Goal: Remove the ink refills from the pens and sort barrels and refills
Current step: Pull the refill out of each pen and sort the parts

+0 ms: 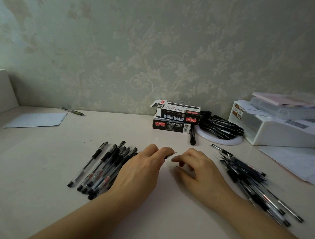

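Black-tipped slim pen (170,155) pinched in left hand (141,171) — right hand (196,167) loosely curled, fingertips beside its point.

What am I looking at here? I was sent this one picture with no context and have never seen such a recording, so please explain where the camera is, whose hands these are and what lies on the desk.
There is no machine: a person works with bare hands, and the single picture comes from a wide-angle camera worn on the head, looking forward and down. The left hand grips a pen whose metal tip sticks out toward the right hand. That hand's fingers are curled close to the tip; whether they pinch anything is too small to tell. On the pale desk, a pile of capped pens lies on the left and a heap of pens and thin parts on the right. At the back stand two stacked pen boxes, a white ring bearing black markers, a white plastic organiser, a paper sheet and a lone pen.
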Demonstrator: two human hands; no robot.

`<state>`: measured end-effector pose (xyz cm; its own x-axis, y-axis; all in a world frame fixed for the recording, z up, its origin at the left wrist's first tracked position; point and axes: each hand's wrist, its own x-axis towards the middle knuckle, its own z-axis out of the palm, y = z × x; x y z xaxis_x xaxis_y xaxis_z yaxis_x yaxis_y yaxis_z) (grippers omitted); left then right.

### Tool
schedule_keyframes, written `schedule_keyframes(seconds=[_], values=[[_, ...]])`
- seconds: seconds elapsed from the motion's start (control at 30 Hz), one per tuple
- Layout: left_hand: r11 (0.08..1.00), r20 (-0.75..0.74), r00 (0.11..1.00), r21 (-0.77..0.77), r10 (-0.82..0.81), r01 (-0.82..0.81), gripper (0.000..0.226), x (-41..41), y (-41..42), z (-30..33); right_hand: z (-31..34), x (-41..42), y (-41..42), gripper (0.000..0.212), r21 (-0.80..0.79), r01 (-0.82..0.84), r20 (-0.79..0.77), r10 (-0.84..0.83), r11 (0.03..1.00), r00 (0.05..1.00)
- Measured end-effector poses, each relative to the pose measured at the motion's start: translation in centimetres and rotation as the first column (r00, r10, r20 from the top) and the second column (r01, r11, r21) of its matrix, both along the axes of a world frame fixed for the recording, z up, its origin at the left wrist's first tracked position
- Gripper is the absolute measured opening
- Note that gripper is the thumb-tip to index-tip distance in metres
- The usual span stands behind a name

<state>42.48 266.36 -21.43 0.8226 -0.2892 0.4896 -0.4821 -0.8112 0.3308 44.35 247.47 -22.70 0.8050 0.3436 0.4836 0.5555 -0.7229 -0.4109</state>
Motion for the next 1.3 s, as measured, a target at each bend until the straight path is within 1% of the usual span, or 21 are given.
schedule_keyframes(seconds=[0.07, 0.1, 0.13, 0.2, 0.23, 0.33, 0.43, 0.5, 0.6, 0.63, 0.67, 0.7, 0.73, 0.8, 0.87, 0.93, 0.97, 1.03, 1.07, 1.2, 1.3], values=[[1.000, 0.016, 1.000, -0.023, -0.019, 0.020, 0.034, -0.1, -0.1, 0.2, 0.3, -0.1, 0.2, 0.013, 0.125, 0.048, 0.013, -0.050, 0.991, 0.999], [0.999, 0.026, 0.999, -0.038, -0.034, 0.035, 0.034, -0.2, -0.1, 0.3, 0.5, -0.2, 0.3, 0.010, 0.226, 0.068, -0.016, -0.066, 0.972, 0.998], [0.997, 0.038, 0.998, -0.053, -0.050, 0.052, 0.033, -0.3, -0.2, 0.4, 0.8, -0.2, 0.6, 0.008, 0.341, 0.075, -0.077, -0.052, 0.937, 0.996], [0.993, 0.057, 0.995, -0.079, -0.081, 0.085, 0.032, -0.5, -0.3, 0.6, 1.2, -0.5, 1.1, 0.010, 0.545, 0.077, -0.224, 0.057, 0.835, 0.973], [0.991, 0.062, 0.994, -0.090, -0.094, 0.099, 0.030, -0.5, -0.4, 0.6, 1.3, -0.6, 1.3, 0.011, 0.607, 0.085, -0.268, 0.103, 0.790, 0.958], [0.986, 0.070, 0.991, -0.113, -0.112, 0.119, 0.023, -0.5, -0.4, 0.7, 1.6, -1.0, 1.5, 0.013, 0.703, 0.115, -0.328, 0.177, 0.702, 0.928], [0.989, 0.073, 0.993, -0.108, -0.095, 0.102, 0.018, -0.5, -0.4, 0.7, 1.6, -0.9, 1.3, 0.014, 0.760, 0.183, -0.384, 0.203, 0.623, 0.901], [0.993, 0.066, 0.995, -0.091, -0.068, 0.074, 0.018, -0.5, -0.3, 0.6, 1.9, -0.6, 0.8, 0.017, 0.830, 0.237, -0.379, 0.199, 0.505, 0.904], [0.997, 0.053, 0.998, -0.072, -0.037, 0.041, 0.018, -0.4, -0.2, 0.6, 2.8, -0.1, -0.4, 0.018, 0.906, 0.258, -0.311, 0.113, 0.336, 0.944], [0.997, 0.049, 0.998, -0.072, -0.029, 0.033, 0.018, -0.4, -0.1, 0.6, 3.0, 0.1, -0.9, 0.017, 0.916, 0.260, -0.290, 0.057, 0.304, 0.955], [0.997, 0.044, 0.999, -0.074, -0.022, 0.025, 0.019, -0.3, -0.1, 0.6, 3.1, 0.2, -1.4, 0.016, 0.920, 0.258, -0.270, -0.002, 0.294, 0.963], [0.997, 0.037, 0.999, -0.075, -0.016, 0.018, 0.020, -0.3, -0.1, 0.6, 3.2, 0.4, -2.0, 0.015, 0.914, 0.256, -0.249, -0.063, 0.314, 0.966], [0.997, 0.029, 1.000, -0.074, -0.009, 0.011, 0.020, -0.2, -0.1, 0.6, 3.2, 0.6, -2.5, 0.014, 0.893, 0.259, -0.228, -0.126, 0.368, 0.965], [0.997, 0.022, 1.000, -0.073, 0.008, -0.006, 0.020, -0.1, 0.0, 0.5, 3.0, 0.9, -3.2, 0.011, 0.777, 0.291, -0.177, -0.250, 0.558, 0.952], [0.997, 0.027, 0.999, -0.071, 0.022, -0.020, 0.019, -0.1, 0.1, 0.4, 2.8, 0.9, -3.7, 0.009, 0.599, 0.319, -0.085, -0.338, 0.735, 0.937], [0.998, 0.030, 0.999, -0.065, 0.024, -0.022, 0.018, -0.1, 0.1, 0.3, 2.9, 0.8, -4.3, 0.008, 0.403, 0.354, 0.044, -0.405, 0.844, 0.913], [0.998, 0.031, 0.999, -0.063, 0.022, -0.021, 0.018, -0.1, 0.1, 0.3, 3.0, 0.7, -4.6, 0.007, 0.281, 0.394, 0.108, -0.436, 0.875, 0.893], [0.998, 0.034, 0.999, -0.062, 0.027, -0.025, 0.018, 0.0, 0.2, 0.3, 3.2, 0.6, -5.3, 0.007, 0.065, 0.486, 0.177, -0.489, 0.872, 0.854], [0.998, 0.037, 0.999, -0.062, 0.033, -0.030, 0.018, 0.0, 0.2, 0.3, 3.2, 0.6, -5.6, 0.007, 0.004, 0.526, 0.180, -0.518, 0.850, 0.836], [0.997, 0.049, 0.997, -0.064, 0.056, -0.053, 0.017, 0.1, 0.3, 0.2, 3.2, 0.5, -6.4, 0.009, -0.130, 0.632, 0.140, -0.617, 0.764, 0.774], [0.996, 0.047, 0.997, -0.068, 0.068, -0.065, 0.018, 0.1, 0.3, 0.2, 3.1, 0.5, -6.6, 0.014, -0.194, 0.644, 0.124, -0.633, 0.740, 0.764]])
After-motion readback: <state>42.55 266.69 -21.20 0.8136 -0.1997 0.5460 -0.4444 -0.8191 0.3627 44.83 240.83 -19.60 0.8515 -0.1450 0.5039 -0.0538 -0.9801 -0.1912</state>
